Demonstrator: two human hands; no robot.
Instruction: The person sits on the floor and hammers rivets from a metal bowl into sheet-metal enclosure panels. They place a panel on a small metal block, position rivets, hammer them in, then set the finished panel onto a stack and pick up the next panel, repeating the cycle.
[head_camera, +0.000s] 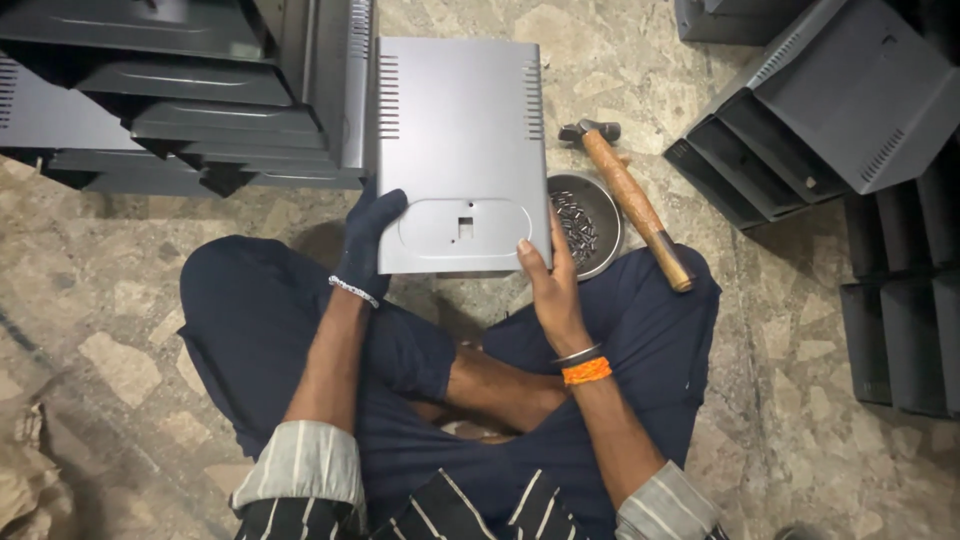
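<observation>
A metal panel (460, 150) lies on the floor (120, 300) before the seated person's crossed legs. The left hand (368, 240) grips its near left corner, the right hand (550, 285) its near right corner. Just right of the panel sits a bowl (610, 205) with small parts (575, 225) in it, and a hammer (630, 200) lies across its right rim. Stacked metal casings (180, 95) stand left of the panel, and more casings (820, 110) stand to the right.

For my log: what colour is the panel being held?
Plain grey panel, head view.

A small metalworking workshop: stacks of grey sheet-metal covers (180, 100) and more of them (830, 100) crowd a worn stone floor (100, 300), where a wooden-handled hammer (630, 195) lies beside a metal bowl of small fasteners (590, 225).
</observation>
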